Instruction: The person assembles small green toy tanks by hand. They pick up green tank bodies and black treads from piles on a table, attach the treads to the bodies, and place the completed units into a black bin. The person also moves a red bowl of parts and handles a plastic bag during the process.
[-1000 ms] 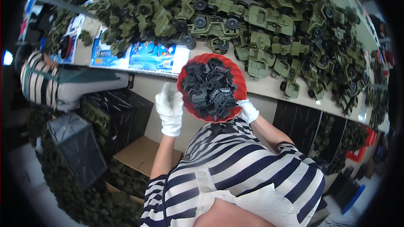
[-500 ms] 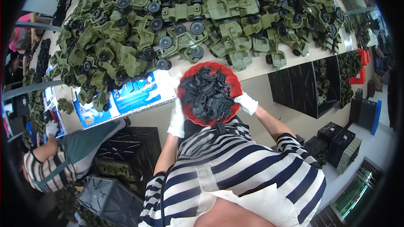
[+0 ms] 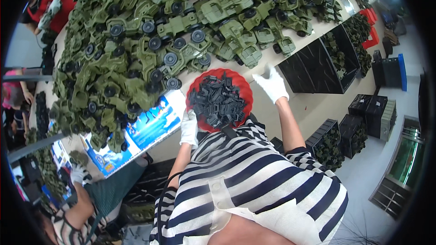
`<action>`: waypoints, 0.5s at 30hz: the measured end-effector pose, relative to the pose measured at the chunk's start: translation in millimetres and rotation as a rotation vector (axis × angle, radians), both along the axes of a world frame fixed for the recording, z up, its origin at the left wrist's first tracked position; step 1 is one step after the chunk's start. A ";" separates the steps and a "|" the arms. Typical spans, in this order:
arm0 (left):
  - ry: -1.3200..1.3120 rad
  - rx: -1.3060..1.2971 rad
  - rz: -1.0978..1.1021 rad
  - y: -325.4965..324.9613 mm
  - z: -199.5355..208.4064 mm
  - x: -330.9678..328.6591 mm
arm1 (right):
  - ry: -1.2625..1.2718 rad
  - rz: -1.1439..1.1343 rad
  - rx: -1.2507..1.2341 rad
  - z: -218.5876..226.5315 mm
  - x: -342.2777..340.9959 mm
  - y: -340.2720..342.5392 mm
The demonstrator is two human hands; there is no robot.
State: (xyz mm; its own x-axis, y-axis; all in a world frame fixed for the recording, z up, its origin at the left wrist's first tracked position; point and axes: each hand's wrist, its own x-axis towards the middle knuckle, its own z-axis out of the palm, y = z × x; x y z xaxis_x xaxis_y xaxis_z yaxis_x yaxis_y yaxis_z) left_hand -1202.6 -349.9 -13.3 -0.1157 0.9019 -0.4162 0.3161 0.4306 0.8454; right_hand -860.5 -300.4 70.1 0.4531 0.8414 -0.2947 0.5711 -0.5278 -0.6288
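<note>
A red bowl with a scalloped rim (image 3: 246, 91) is in front of my body, at the table's near edge. Small dark grey plastic parts (image 3: 217, 102) fill it in a loose heap. My left hand (image 3: 189, 129), in a white glove, grips the bowl by its left side. Off the bowl, to its right, my gloved right hand (image 3: 272, 85) is raised with thumb and fingers apart and nothing in it. Closest to that hand are olive-green toy vehicles (image 3: 240, 41) with dark wheels, piled over the table.
Blue printed sheets (image 3: 141, 131) lie along the table edge at left. A black crate (image 3: 313, 61) stands beyond my right hand, with more black crates (image 3: 369, 114) on the floor. One co-worker's gloved hand (image 3: 79, 173) is at lower left, another's (image 3: 55, 7) at upper left.
My right hand has let go of the bowl's right side and moved up and right. My left hand still holds the bowl. The view has turned, shifting the table and vehicles.
</note>
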 end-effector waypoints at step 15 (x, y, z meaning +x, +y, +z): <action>-0.300 -0.318 0.044 18.6 10.3 43.3 | 0.309 0.295 0.166 97.6 51.4 86.7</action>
State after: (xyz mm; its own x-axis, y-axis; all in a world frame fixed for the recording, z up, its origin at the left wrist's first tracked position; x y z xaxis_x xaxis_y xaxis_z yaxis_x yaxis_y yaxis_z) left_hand -1159.3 -331.2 -3.0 0.0173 0.7206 -0.6931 0.0530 0.6916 0.7204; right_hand -809.1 -213.7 167.7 0.0989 0.9685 -0.2287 0.4540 -0.2485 -0.8557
